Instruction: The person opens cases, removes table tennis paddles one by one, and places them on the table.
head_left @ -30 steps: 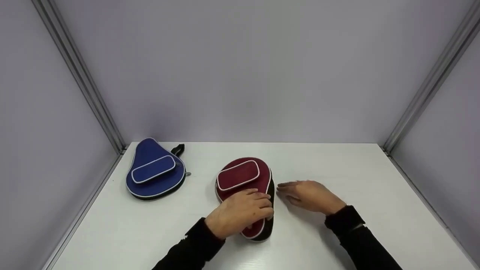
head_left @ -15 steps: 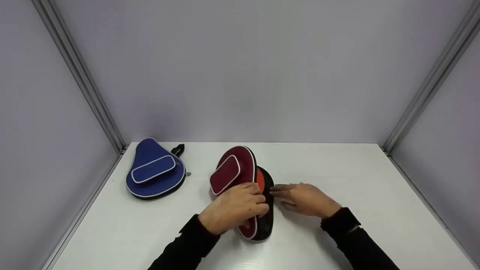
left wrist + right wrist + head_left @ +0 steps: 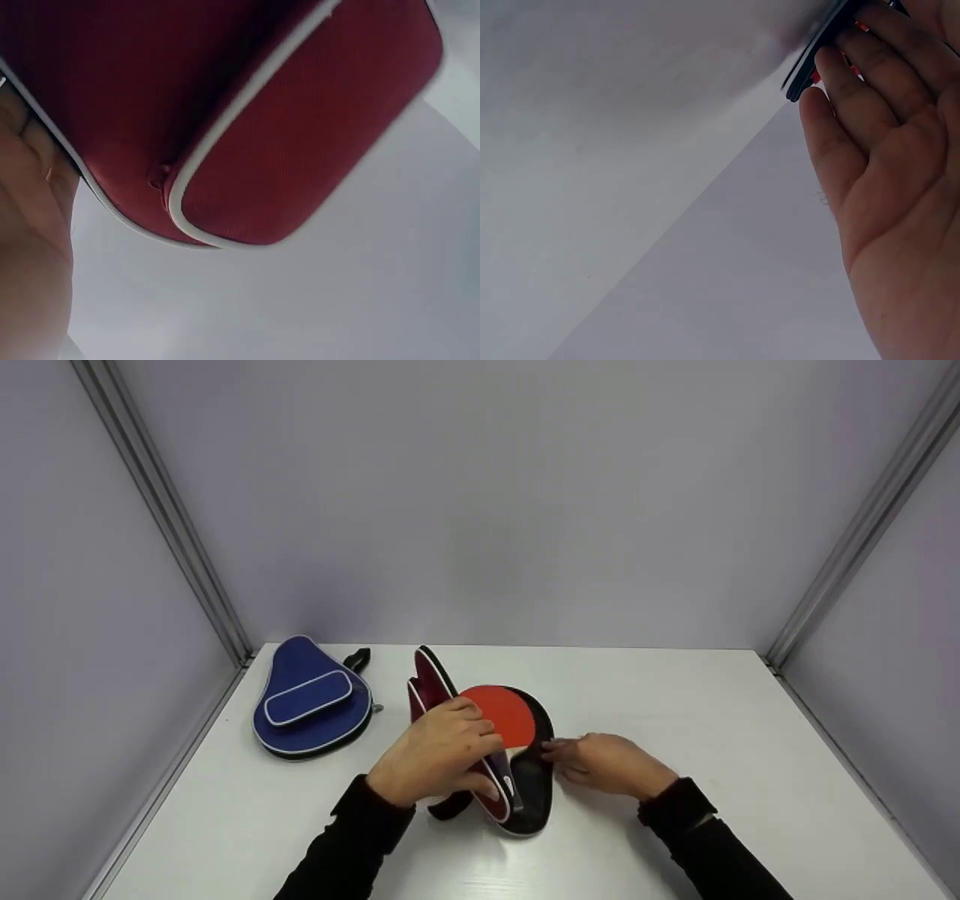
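A dark red table tennis bat case [image 3: 433, 682] with white piping lies unzipped at mid table. My left hand [image 3: 442, 750] grips its cover, which stands steeply raised and tilted left. In the left wrist view the cover's pocket [image 3: 300, 142] fills much of the frame. Inside the case lies a bat [image 3: 502, 716] with an orange-red face; part of its handle is hidden by the cover. The black lower half [image 3: 534, 784] stays on the table. My right hand [image 3: 611, 765] touches its right edge with extended fingers, also seen from the palm side in the right wrist view.
A blue bat case [image 3: 311, 697] with a front pocket and a black strap [image 3: 358, 660] lies at the table's back left. Grey walls enclose the white table [image 3: 675, 690] at the back and sides.
My left hand has lifted the red case's cover and swung it left, uncovering the bat inside. My right hand has shifted slightly left onto the case's edge.
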{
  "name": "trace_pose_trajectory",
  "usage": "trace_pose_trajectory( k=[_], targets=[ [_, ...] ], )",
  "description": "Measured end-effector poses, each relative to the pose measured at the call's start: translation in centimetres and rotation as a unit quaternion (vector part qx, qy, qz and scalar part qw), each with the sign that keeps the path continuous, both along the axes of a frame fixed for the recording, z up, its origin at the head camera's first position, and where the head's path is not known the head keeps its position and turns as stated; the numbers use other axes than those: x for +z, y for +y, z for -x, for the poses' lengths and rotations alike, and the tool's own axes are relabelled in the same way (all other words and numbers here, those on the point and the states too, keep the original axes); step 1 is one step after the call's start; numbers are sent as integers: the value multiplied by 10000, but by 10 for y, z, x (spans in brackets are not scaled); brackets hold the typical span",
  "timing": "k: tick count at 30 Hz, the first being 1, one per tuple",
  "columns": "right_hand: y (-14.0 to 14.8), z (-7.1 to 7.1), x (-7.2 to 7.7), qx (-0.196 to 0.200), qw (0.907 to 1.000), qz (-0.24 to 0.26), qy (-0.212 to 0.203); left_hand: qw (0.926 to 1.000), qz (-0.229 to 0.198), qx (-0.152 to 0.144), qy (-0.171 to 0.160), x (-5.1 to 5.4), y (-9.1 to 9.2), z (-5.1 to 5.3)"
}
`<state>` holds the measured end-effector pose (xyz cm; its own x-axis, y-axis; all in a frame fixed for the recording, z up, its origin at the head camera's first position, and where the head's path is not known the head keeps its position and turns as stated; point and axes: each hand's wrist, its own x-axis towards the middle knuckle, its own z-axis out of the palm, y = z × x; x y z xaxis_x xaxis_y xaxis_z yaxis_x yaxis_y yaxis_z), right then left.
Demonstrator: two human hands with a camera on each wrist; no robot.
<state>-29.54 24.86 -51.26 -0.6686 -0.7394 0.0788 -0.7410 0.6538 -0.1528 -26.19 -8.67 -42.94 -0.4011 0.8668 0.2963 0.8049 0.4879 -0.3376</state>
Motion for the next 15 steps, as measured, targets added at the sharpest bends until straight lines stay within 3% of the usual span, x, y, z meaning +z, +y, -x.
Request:
trace_pose_trajectory(
  k=[8, 15],
  targets=[
    [7, 3, 2, -331, 9994, -56, 47, 9958, -91, 748, -516, 1, -13, 8],
    [13, 3, 4, -912, 9956, -192, 107, 9890, -207, 1107, -956, -6, -22, 16]
  ],
)
